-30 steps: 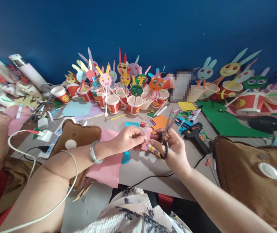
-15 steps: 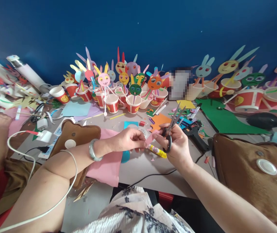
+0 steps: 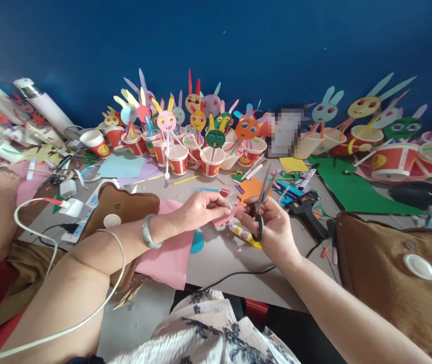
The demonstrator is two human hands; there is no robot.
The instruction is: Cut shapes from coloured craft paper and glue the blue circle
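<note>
My left hand pinches a small piece of pink paper between thumb and fingers, above the middle of the table. In my right hand is a pair of scissors with black handles, the blades pointing up and slightly parted. The fingertips of that hand also touch the right end of the pink paper. A yellow and white glue stick lies on the table just below the paper. Beside my left wrist are a larger pink sheet and a blue paper circle.
Paper cups with paper rabbit faces line the blue wall. A black glue gun and a brown cushion lie to the right. Another brown cushion and a power strip are left, near another person's hand.
The pink paper has turned flatter between my hands, and my left fingers now lie over its top edge. The scissors stay in my right hand. The view has shifted slightly.
</note>
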